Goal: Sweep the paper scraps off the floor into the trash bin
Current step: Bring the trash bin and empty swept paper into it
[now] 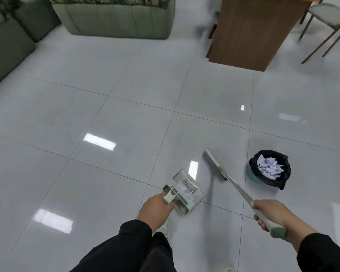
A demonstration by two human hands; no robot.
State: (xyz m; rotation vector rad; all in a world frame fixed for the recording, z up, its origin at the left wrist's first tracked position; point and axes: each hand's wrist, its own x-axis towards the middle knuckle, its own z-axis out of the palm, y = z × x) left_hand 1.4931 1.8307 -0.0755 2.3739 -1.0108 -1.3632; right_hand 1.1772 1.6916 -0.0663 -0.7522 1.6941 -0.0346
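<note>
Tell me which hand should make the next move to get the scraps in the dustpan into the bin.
Left. The left hand grips the dustpan holding scraps; the trash bin sits to its right. The right hand holds only the broom.

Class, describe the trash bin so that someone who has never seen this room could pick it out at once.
Start from the wooden cabinet at upper right and come down the pale tiled floor towards the person. Right of the broom stands the trash bin, small and round, the only thing lined with a black bag, with white paper scraps inside.
</note>
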